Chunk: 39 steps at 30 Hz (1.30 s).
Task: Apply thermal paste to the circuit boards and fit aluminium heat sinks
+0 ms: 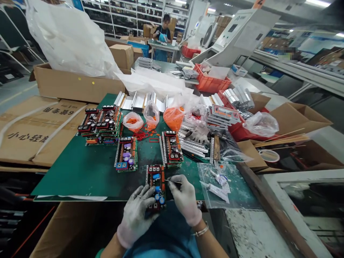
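Holding a thin tool (176,182) between thumb and fingers, my gloved right hand (185,196) is closed in a pinch, the tip just beside the long right side of the circuit board (157,177). That board, with blue parts on it, lies at the middle of the near edge of the desk (77,175). My gloved left hand (138,206) is half open, its fingers lying over the board's left side near the close end; I cannot tell whether it grips or only steadies.

Farther in from the near edge are a board with purple parts (126,154) and, to its right, another board (172,148). A stack of boards (100,123) sits toward the desk's far left corner. Near the far edge are three plastic bags (152,113) with orange pieces, and loose orange frames (145,133) beside them. To the right are metal strips (194,147), with a dirty glove (198,134) on them, and a wooden handle (216,147). At the near right corner, two tubes (219,191) lie on a clear plastic bag (208,200). Well beyond the far edge, a co-worker (162,34) is at another table (161,45).
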{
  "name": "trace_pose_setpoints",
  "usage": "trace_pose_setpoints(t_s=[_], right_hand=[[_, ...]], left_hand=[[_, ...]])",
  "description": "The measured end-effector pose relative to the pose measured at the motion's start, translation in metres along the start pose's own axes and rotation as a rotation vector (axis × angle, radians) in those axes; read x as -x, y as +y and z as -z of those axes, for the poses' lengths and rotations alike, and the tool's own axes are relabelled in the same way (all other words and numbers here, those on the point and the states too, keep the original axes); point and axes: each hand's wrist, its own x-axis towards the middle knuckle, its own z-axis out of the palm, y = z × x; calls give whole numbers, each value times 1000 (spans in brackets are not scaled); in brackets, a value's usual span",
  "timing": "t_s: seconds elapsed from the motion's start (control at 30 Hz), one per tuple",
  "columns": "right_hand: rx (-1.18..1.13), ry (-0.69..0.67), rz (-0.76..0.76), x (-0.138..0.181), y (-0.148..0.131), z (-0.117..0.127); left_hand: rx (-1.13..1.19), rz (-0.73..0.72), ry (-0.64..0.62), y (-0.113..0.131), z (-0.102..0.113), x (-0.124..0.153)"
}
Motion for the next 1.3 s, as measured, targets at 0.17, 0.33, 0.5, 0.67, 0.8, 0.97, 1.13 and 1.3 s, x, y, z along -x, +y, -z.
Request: trace_pose_setpoints(t_s=[0.17, 0.33, 0.5, 0.67, 0.8, 0.97, 1.13, 1.3], right_hand=[[25, -43, -34, -4, -1, 0], [56, -108, -23, -7, -6, 2], [162, -121, 83, -7, -10, 2], [247, -148, 112, -6, -12, 3], [305, -177, 123, -6, -13, 3], [416, -165, 175, -8, -14, 4], [196, -170, 5, -6, -10, 2], [62, -143, -131, -6, -7, -4]], left_hand=[[-5, 1, -21, -2, -2, 3], [-2, 6, -25, -4, -4, 6], [12, 1, -31, -2, -2, 5], [13, 12, -46, 0, -1, 4], [28, 24, -60, 1, -1, 5], [29, 14, -67, 2, 0, 5], [31, 14, -74, 1, 0, 5], [47, -3, -89, -1, 0, 6]])
